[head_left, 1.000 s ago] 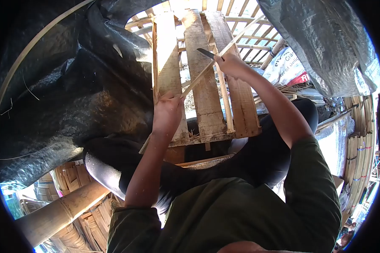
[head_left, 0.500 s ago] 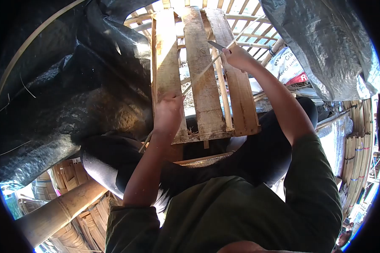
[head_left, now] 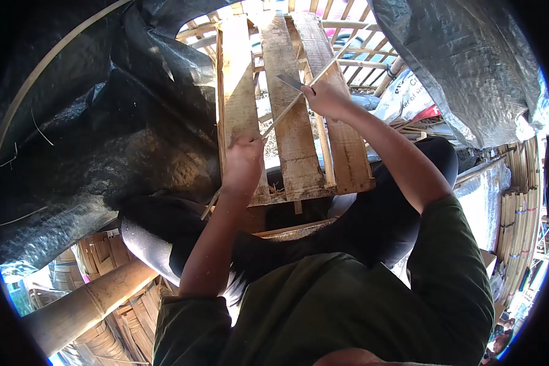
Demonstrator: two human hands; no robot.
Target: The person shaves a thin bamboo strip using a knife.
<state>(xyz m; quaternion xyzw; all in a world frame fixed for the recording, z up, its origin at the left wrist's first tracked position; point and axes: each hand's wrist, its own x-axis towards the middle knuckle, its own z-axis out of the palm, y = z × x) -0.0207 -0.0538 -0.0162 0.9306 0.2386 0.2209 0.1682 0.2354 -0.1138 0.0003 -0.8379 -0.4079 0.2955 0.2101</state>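
Note:
A long thin strip, seemingly bamboo [head_left: 285, 111], runs slantwise over the wooden slats. My left hand [head_left: 244, 163] is closed around its lower part, and the tail end sticks out below my wrist. In my closed right hand [head_left: 327, 100] is a knife [head_left: 290, 82], its blade pointing left and lying against or very near the strip. Whether the edge touches it I cannot tell. Beneath both hands stands a slatted wooden bench [head_left: 296, 168] made of three rough boards, between my knees. The knife's handle is hidden in my fingers.
Black plastic sheeting [head_left: 97, 158] hangs at the left, and a grey sheet [head_left: 470, 73] at the upper right. A thick bamboo pole [head_left: 91, 303] lies at lower left beside woven panels. Bundled bamboo strips [head_left: 518, 226] stand at the right. Behind the bench is a bamboo lattice [head_left: 363, 46].
My right hand and the knife have moved left and toward me along the strip, closer to my left hand. My left hand has stayed nearly in place.

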